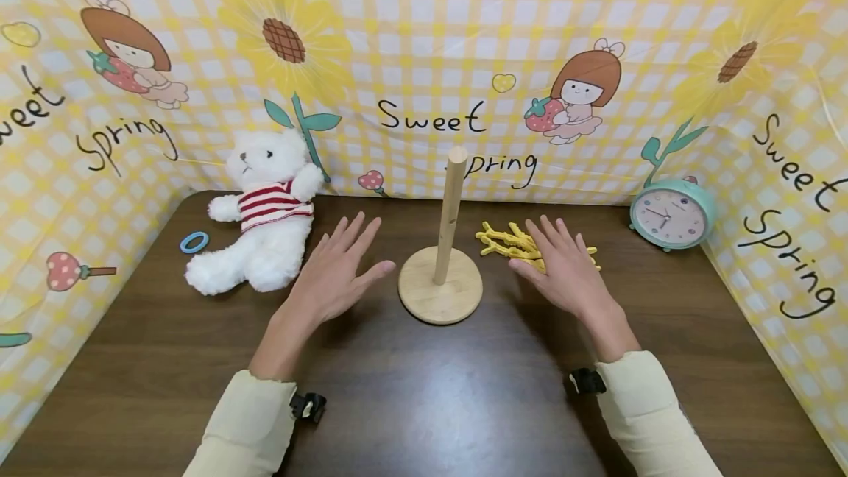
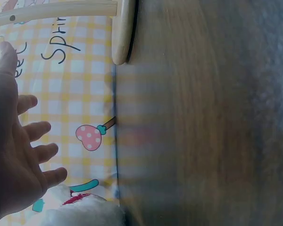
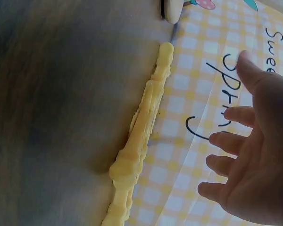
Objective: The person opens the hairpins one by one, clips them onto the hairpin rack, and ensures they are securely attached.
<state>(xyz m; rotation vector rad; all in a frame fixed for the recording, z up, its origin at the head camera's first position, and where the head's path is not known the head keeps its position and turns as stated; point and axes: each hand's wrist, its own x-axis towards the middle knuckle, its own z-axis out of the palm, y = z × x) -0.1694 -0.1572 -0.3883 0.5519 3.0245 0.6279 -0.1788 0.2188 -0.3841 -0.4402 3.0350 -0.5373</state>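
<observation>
The left hand (image 1: 338,271) and right hand (image 1: 563,271) hover above the table (image 1: 430,403), fingers spread, holding nothing. Between them stands the peg (image 1: 447,230). The yellow pieces (image 1: 523,245) lie under the right hand's fingers. Left of the left hand are the bear (image 1: 274,205), then the ring (image 1: 193,251); well right of the right hand, the clock (image 1: 669,214).

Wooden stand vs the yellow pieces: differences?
Pose: the wooden stand is upright; the yellow pieces lie low.
Shape: the wooden stand is a straight post on a round base; the yellow pieces are branched and knobbly.
Colour: the wooden stand is pale wood; the yellow pieces are yellow.
Shared: both rest on the brown table, gripped by neither of the hands.
</observation>
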